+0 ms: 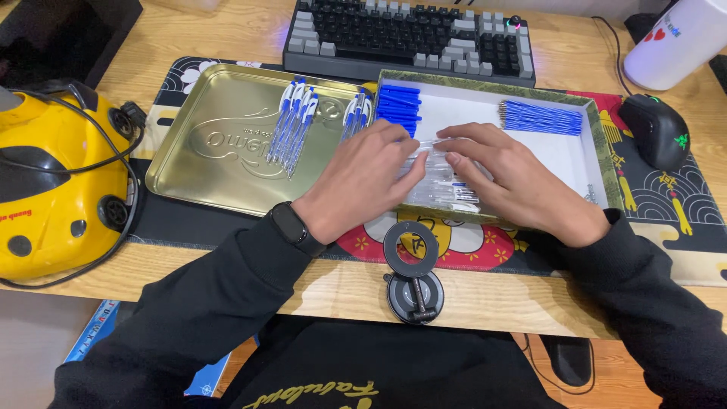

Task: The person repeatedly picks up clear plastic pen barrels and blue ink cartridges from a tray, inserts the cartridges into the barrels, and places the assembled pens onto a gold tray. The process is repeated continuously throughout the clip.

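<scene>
My left hand (363, 178) and my right hand (511, 178) both rest, fingers spread, on a pile of clear pen barrels (447, 189) at the front of a shallow white-lined box (606, 159). The fingertips of both hands nearly meet over the pile. Neither hand lifts anything. In the box's back left lie blue pen caps (397, 104); at its back right lie blue refills (541, 117). To the left, a gold metal tray (212, 144) holds several assembled blue-capped pens (291, 125) and a smaller group (356, 112).
A grey and black keyboard (409, 34) lies behind the box. A black mouse (657, 130) and a white cup (678, 38) are at the right. A yellow car-shaped device (57, 182) with cables sits left. A round black stand (411, 265) is at the desk's front edge.
</scene>
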